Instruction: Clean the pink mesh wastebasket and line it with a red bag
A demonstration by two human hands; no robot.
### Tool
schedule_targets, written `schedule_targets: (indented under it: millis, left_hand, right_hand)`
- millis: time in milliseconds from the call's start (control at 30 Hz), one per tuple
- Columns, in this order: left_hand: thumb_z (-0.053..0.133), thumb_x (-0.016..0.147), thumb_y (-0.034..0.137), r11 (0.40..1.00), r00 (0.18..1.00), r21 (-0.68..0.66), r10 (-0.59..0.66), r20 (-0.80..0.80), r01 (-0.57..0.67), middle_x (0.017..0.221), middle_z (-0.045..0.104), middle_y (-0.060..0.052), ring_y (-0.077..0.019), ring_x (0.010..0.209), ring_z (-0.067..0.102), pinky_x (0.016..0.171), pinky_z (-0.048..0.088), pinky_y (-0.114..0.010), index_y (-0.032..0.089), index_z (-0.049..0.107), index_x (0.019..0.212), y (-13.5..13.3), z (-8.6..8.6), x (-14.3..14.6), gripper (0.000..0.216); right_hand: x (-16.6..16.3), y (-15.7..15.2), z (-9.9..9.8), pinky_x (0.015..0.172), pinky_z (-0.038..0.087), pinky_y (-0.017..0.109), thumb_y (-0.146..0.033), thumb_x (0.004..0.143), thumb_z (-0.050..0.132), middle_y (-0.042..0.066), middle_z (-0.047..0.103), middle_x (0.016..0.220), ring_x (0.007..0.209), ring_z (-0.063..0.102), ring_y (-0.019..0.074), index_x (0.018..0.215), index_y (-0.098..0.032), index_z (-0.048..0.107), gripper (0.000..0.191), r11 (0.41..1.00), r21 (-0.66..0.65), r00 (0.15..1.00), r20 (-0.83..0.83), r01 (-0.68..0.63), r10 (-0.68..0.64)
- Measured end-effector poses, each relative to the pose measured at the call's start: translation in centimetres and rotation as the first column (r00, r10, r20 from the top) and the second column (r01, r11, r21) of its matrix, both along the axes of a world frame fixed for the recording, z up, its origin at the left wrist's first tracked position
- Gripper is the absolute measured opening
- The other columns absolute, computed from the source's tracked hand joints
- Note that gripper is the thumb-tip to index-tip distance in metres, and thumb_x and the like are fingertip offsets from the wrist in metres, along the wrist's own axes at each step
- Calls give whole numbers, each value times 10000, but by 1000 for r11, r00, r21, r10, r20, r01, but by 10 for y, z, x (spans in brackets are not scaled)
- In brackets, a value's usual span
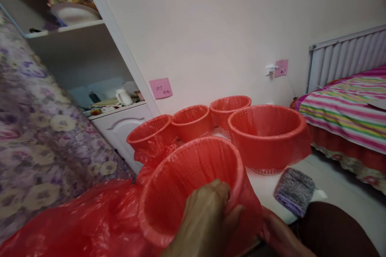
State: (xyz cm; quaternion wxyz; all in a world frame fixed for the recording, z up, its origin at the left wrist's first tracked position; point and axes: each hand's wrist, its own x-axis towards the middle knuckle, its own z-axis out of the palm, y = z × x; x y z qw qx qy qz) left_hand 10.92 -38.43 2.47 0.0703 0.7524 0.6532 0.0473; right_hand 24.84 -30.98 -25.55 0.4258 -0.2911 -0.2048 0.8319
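Note:
In front of me a red mesh basket (163, 168), lined with a thin red plastic bag (211, 156) folded over its rim, is tilted towards me. My left hand (208, 209) is closed over the near right part of the rim, fingers inside and thumb outside. At the lower right, my right hand (279, 231) is at the outer side of the basket, where the bag's film hangs. Its fingertips are hidden by the film and basket. A heap of loose red plastic (90, 217) lies to the left, touching the basket.
Behind stand more red baskets on a white surface (262, 186): a large one (268, 148) at right and three smaller ones, including one (193, 122) in the middle. A folded grey cloth (295, 188) lies right. A floral curtain (39, 148), shelves (117, 108) and bed (343, 108) flank the area.

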Motion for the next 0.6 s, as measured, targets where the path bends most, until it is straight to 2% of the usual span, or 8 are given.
schedule_targets:
  millis: [100, 167, 300, 367, 433, 467, 533, 600]
  left_hand:
    - [582, 846, 478, 998, 998, -9, -58, -15, 58, 897, 693, -62, -285, 812, 649, 683, 435, -378, 212, 633, 955, 8, 12, 14, 292]
    - [637, 794, 547, 996, 996, -50, -78, 29, 80, 1011, 707, -69, -314, 908, 662, 769, 490, -421, 236, 623, 1126, 3, 20, 3, 456]
    - [680, 691, 663, 990, 996, -140, 31, 88, -19, 1415, 532, -26, -335, 1297, 474, 1080, 377, -499, 387, 547, 1293, -24, 22, -69, 675]
    - [736, 633, 654, 969, 989, -223, 125, 78, -105, 1489, 453, -11, -361, 1381, 366, 1117, 328, -521, 430, 499, 1333, -36, 16, -106, 772]
    - [751, 657, 604, 973, 988, -213, 112, 108, -87, 1432, 512, -13, -328, 1310, 460, 1062, 409, -433, 404, 572, 1255, -43, 10, -125, 656]
    - [731, 711, 559, 971, 991, -239, 37, 132, -4, 1271, 622, -11, -274, 1172, 569, 968, 472, -360, 360, 644, 1135, -44, 8, -127, 476]
    - [647, 830, 466, 955, 977, -261, -90, 194, 140, 963, 676, 13, -171, 886, 634, 775, 497, -254, 295, 676, 933, -43, 5, -119, 202]
    - [590, 872, 429, 965, 961, -186, -135, 241, 183, 875, 660, 21, -146, 793, 618, 698, 481, -230, 294, 669, 910, -43, 2, -103, 161]
  right_hand:
    - [4, 25, -4, 688, 526, 259, -225, 739, 705, 41, 783, 797, 700, 705, 167, 868, -173, 706, 139, 998, -41, 998, -40, 52, -54]
    - [10, 34, -7, 718, 532, 276, -278, 775, 687, 42, 783, 801, 708, 707, 174, 858, -179, 695, 130, 996, -49, 996, -50, 70, -72]
    - [23, 25, -12, 797, 537, 339, -386, 766, 725, 80, 784, 874, 792, 724, 221, 903, -175, 684, 255, 995, -97, 998, -57, 32, -38]
    - [27, 13, -13, 788, 542, 350, -440, 733, 754, 100, 782, 909, 810, 729, 242, 932, -167, 685, 345, 990, -144, 999, -43, 5, -11]
    - [27, 4, -11, 763, 546, 345, -471, 705, 774, 111, 779, 927, 810, 729, 250, 967, -163, 685, 414, 985, -172, 1000, -29, -1, -4]
    - [26, 1, -8, 752, 548, 340, -466, 700, 780, 110, 779, 933, 812, 728, 248, 983, -164, 685, 424, 986, -165, 1000, -22, 8, -12]
    - [24, -2, -2, 743, 552, 328, -438, 712, 779, 101, 781, 929, 821, 724, 238, 991, -172, 690, 396, 989, -142, 999, -2, 31, -32]
    - [23, 1, 6, 733, 554, 305, -395, 750, 756, 84, 783, 930, 828, 721, 220, 999, -183, 698, 332, 993, -113, 999, 21, 45, -43]
